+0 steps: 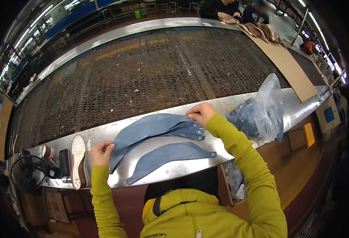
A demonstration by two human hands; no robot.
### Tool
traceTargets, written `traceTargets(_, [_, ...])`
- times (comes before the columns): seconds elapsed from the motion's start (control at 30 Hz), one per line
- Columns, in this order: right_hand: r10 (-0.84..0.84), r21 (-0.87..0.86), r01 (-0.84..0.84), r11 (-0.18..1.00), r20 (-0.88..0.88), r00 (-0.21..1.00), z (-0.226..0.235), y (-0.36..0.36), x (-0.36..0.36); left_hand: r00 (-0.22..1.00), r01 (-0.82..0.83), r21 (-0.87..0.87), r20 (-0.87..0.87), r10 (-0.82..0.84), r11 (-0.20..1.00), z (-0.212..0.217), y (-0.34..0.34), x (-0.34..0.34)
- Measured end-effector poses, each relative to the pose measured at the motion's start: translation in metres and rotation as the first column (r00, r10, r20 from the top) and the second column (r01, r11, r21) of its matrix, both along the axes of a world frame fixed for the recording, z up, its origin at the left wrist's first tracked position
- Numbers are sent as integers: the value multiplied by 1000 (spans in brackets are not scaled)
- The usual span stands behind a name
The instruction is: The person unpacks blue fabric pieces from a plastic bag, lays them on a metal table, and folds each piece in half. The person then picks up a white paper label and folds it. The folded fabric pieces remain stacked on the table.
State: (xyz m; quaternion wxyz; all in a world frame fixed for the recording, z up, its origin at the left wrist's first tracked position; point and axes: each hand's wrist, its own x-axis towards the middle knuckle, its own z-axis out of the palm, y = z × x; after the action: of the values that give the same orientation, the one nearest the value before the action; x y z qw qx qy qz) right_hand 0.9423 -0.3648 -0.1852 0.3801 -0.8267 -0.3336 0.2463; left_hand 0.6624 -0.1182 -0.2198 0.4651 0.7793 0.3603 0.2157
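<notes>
A fanned stack of curved blue fabric pieces (154, 127) lies on the metal ledge (182, 168) in front of me. My left hand (101, 153) pinches the stack's left end. My right hand (200, 113) presses on its right end, fingers curled on the top piece. One single blue piece (170, 154) lies apart, nearer to me, touching neither hand. Both arms wear yellow-green sleeves.
A clear plastic bag (267, 107) with more blue pieces sits at the right. An upturned shoe with a white sole (78, 160) lies at the left, beside a small fan (28, 172). Behind the ledge runs a wide mesh conveyor (143, 75). Other people work at the far end.
</notes>
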Motion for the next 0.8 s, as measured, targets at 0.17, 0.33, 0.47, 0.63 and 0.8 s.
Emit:
traceTargets(0.17, [101,183,-96,978,-14,995,4,-59,-17,992,19,-186,126,5,982,8,-30,-27])
traceTargets(0.33, [-75,1,76,997,-195,978,-30,-113,-40,997,67,-315,49,-54,947,-23,-69,-47])
traceTargets(0.47, [-127,-13,126,992,-99,987,-56,-124,-53,993,94,-111,-67,-102,989,-45,-87,-49])
traceTargets(0.63, [52,-64,-40,997,196,979,-46,-129,-52,987,119,24,-114,-115,993,-38,-91,-49])
traceTargets(0.8, [190,-251,-114,961,305,933,-35,-130,-66,964,223,174,-188,-190,959,-29,-91,-49])
